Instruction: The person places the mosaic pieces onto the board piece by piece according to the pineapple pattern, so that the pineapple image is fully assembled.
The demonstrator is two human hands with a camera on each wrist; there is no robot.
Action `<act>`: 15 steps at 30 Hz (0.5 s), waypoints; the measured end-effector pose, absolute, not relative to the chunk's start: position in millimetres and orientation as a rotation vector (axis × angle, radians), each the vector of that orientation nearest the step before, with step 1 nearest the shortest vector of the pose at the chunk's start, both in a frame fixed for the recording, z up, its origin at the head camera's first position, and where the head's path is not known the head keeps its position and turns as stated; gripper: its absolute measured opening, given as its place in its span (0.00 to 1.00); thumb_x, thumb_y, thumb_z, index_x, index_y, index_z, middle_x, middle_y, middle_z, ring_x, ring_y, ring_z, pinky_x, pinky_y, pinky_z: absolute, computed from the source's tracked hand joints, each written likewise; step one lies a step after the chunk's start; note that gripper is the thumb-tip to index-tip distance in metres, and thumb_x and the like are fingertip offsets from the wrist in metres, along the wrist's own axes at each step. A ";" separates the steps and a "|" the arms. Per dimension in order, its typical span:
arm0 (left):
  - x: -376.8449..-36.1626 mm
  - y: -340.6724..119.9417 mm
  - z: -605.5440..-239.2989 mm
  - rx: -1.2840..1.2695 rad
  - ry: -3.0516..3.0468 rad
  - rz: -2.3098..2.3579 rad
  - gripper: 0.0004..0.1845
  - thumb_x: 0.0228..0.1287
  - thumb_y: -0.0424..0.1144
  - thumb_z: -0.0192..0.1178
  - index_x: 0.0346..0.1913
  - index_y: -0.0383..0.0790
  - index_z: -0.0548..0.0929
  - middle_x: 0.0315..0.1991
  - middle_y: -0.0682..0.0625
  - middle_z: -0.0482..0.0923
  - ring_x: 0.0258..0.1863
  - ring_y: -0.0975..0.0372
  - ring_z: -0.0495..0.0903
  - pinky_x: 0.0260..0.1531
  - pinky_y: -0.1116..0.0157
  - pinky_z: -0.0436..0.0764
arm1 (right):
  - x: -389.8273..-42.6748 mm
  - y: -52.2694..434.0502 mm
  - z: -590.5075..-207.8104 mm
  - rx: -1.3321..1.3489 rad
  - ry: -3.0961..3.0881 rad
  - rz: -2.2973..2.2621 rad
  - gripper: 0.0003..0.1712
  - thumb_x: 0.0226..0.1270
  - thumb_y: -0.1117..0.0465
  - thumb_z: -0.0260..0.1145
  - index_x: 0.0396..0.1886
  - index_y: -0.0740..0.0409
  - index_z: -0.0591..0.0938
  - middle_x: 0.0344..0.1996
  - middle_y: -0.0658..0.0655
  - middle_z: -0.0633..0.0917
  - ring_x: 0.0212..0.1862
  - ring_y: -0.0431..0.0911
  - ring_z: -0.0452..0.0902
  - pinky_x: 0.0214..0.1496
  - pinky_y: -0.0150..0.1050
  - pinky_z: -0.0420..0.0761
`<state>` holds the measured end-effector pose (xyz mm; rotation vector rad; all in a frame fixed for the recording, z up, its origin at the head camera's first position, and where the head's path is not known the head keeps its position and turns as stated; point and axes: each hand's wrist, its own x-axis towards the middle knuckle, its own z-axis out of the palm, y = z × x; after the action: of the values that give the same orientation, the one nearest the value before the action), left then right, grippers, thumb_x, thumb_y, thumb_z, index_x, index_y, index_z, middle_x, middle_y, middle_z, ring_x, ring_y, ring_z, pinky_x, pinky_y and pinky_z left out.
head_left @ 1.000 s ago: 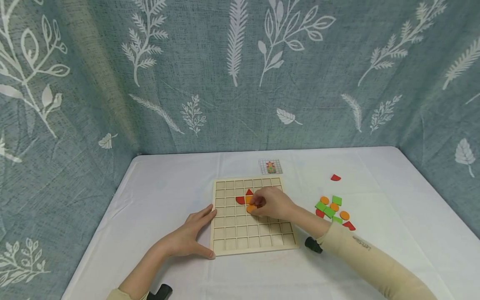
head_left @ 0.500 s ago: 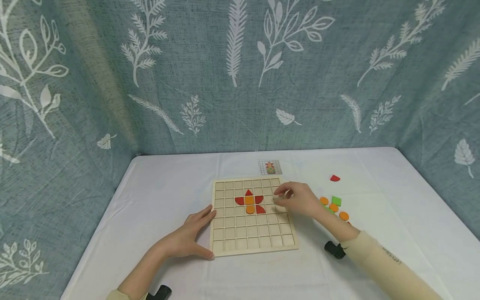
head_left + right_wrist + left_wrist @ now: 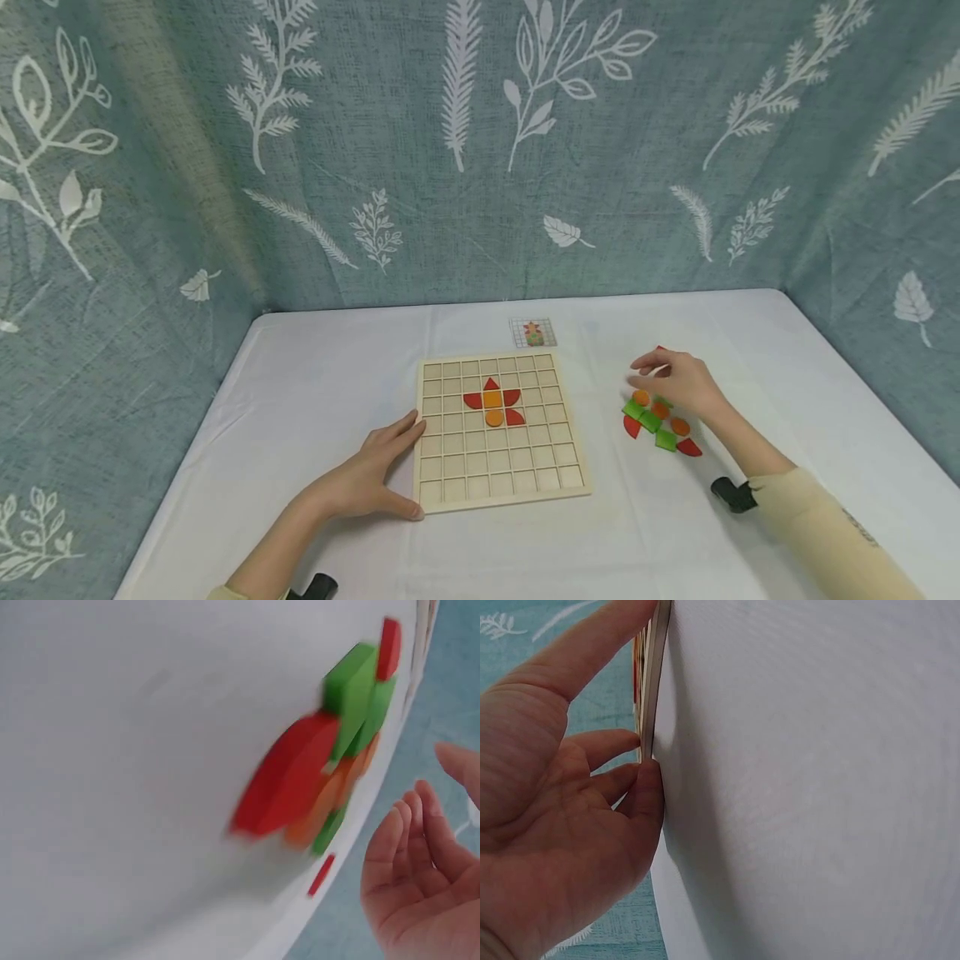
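Our square board [image 3: 480,467] lies flat on the white desk [image 3: 322,367], red triangle [image 3: 491,385] pointing at the teal curtain [image 3: 420,250]. Left fingers [image 3: 403,437] spread, touching its edge; right fingers [image 3: 437,825] loosely bent, empty, near pieces [image 3: 651,422].

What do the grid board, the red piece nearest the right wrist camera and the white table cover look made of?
Grid board: likely wood, matte; pale tan with raised dividers.
Red piece: painted wood or plastic, can't tell; even color, thick edge.
White table cover: probably fabric, matte; soft creases.
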<state>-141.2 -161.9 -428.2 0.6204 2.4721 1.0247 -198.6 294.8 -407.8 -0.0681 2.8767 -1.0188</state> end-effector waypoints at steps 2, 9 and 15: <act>-141.3 -162.0 -428.4 0.621 2.471 1.025 0.61 0.40 0.51 0.79 0.75 0.35 0.56 0.78 0.43 0.43 0.74 0.45 0.44 0.66 0.40 0.53 | -195.2 301.7 -408.6 -0.048 2.858 -1.010 0.21 0.64 0.50 0.69 0.49 0.60 0.83 0.41 0.57 0.83 0.44 0.52 0.79 0.36 0.39 0.79; -141.4 -162.3 -430.5 0.624 2.471 1.027 0.61 0.39 0.51 0.79 0.75 0.34 0.56 0.78 0.43 0.43 0.74 0.45 0.45 0.66 0.40 0.53 | -182.1 313.8 -413.3 -0.263 2.753 -1.005 0.17 0.60 0.52 0.73 0.45 0.55 0.84 0.37 0.51 0.82 0.38 0.47 0.75 0.31 0.37 0.77; -141.6 -161.4 -430.7 0.625 2.478 1.023 0.61 0.39 0.51 0.79 0.75 0.33 0.57 0.78 0.41 0.44 0.74 0.44 0.45 0.66 0.40 0.53 | -174.7 317.1 -419.9 -0.582 2.675 -0.991 0.17 0.56 0.56 0.76 0.45 0.52 0.84 0.38 0.49 0.82 0.38 0.44 0.73 0.39 0.34 0.77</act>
<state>-141.6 -161.4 -430.7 0.6245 2.4777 1.0234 -174.7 317.1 -419.9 -0.5823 2.6752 -0.9906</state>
